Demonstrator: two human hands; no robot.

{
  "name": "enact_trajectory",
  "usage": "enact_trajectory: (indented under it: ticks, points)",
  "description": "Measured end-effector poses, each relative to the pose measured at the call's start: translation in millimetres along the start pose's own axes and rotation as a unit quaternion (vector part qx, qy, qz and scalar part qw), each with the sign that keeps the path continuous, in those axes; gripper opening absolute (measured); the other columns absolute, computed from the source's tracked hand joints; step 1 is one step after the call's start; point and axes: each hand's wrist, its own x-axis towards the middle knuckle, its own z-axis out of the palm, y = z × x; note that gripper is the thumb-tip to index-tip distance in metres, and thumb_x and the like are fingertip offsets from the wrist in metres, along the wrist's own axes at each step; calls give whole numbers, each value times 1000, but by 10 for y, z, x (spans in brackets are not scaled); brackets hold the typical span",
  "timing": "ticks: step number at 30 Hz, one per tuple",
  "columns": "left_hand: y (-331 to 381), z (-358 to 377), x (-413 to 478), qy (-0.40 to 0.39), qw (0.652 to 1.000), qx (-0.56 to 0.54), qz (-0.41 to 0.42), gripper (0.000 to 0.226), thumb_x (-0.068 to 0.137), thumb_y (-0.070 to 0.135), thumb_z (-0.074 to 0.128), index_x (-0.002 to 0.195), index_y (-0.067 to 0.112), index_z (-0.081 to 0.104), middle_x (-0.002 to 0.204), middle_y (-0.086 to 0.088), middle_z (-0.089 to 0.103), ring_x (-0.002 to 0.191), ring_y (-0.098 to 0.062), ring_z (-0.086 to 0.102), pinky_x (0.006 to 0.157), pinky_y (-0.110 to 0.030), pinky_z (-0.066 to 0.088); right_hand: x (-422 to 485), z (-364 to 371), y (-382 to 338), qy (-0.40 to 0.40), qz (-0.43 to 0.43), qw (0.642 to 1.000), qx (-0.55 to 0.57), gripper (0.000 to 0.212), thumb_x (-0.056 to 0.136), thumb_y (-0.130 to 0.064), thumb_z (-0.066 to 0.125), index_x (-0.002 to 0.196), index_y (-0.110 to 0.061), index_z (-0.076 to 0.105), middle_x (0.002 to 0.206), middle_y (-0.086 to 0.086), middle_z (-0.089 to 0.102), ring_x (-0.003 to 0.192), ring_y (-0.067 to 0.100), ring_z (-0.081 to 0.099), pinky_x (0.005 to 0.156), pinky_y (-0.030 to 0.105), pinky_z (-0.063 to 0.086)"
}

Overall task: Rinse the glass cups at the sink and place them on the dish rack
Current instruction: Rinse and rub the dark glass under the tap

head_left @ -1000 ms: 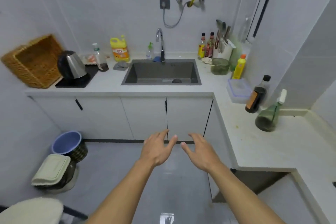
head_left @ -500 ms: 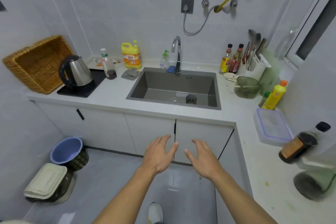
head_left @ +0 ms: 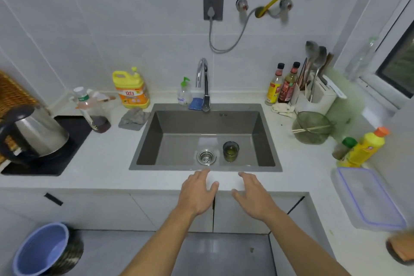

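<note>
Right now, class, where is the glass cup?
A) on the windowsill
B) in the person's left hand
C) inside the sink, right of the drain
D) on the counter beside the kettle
C: the glass cup stands upright on the sink floor, just right of the drain.

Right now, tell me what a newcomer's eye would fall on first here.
The dark grey sink sits at the centre, with a lone glass cup standing upright on its floor just right of the drain. The left hand and the right hand hover open over the front edge of the counter below it. A bright yellow detergent jug stands at the back, left of the tap.
</note>
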Motion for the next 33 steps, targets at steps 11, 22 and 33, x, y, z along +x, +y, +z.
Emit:
enact_trajectory:
  ticks: [11, 22, 33]
  points:
    - [5, 210, 1718, -53, 998, -16, -12, 55, 106, 34, 52, 159, 22, 39, 157, 2, 46, 145, -18, 41, 119, -26, 29, 1690, -269, 338, -31, 49, 998, 32, 75, 101, -42, 57, 162, -20, 20, 159, 6, 44, 141, 26, 48, 116, 48, 41]
    - [153, 950, 3096, -58, 984, -106, -133, 46, 109, 36, 48, 155, 31, 45, 160, 4, 46, 147, -18, 43, 121, -27, 33, 3092, -282, 944, -74, 99, 992, 30, 85, 101, -27, 63, 164, -19, 6, 173, 7, -2, 158, 25, 21, 123, 33, 27]
    - [-14, 1592, 3866, -148, 975, -52, -159, 103, 86, 11, 73, 165, 20, 8, 163, -4, 33, 148, -24, 40, 115, -27, 33, 3815, 338, 1143, -142, 248, 949, 131, 115, 89, -28, 77, 161, -33, -12, 166, 6, 24, 147, 26, 37, 123, 47, 33]
